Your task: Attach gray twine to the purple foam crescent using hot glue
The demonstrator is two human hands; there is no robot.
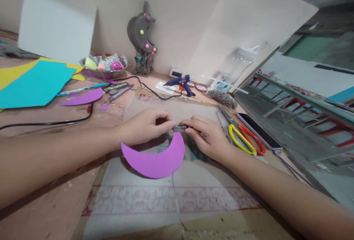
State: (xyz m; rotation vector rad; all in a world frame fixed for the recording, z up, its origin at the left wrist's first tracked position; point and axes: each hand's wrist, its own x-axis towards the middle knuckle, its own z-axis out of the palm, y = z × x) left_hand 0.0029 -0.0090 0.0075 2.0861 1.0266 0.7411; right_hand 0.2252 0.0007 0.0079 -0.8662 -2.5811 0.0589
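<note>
Teal sheet (pixel 33 85): far left, flat on the table.
Left hand (pixel 143 125): fingers curled, pinching a grey strand (pixel 179 126).
Purple crescent (pixel 156 158): near centre, lying flat, its upper tip at the strand.
Right hand (pixel 207 136): fingertips closed on the same strand.
Scissors (pixel 245 136): just right of that hand.
Phone (pixel 258 131): beside the scissors.
</note>
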